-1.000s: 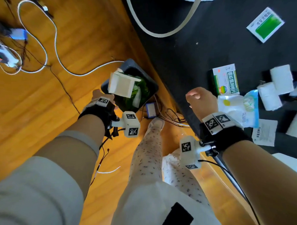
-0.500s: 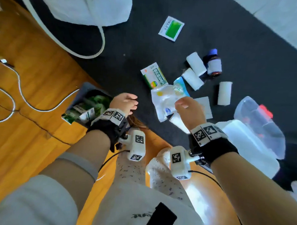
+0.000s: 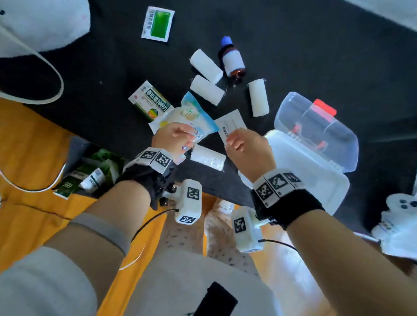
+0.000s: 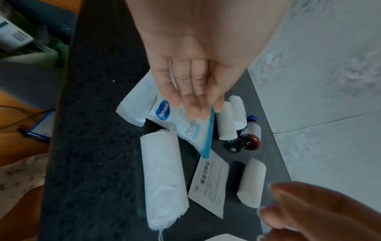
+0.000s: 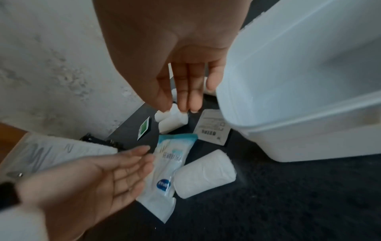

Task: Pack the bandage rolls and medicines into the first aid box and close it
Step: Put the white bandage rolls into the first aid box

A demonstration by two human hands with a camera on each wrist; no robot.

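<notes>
Neither hand grips anything: your left hand [image 3: 171, 138] hangs with straight, relaxed fingers over the blue-and-white soft plastic pouch [image 3: 192, 120], and your right hand [image 3: 247, 145] is just as loose beside the open white plastic first aid box [image 3: 325, 184]. That pouch looks light, limp and slippery, so pinch an edge. The white gauze bandage roll [image 3: 208, 158] at 6 o'clock of it is soft; wrap its middle. Half a second ago, your left hand was over the floor's edge, short of the pouch.
</notes>
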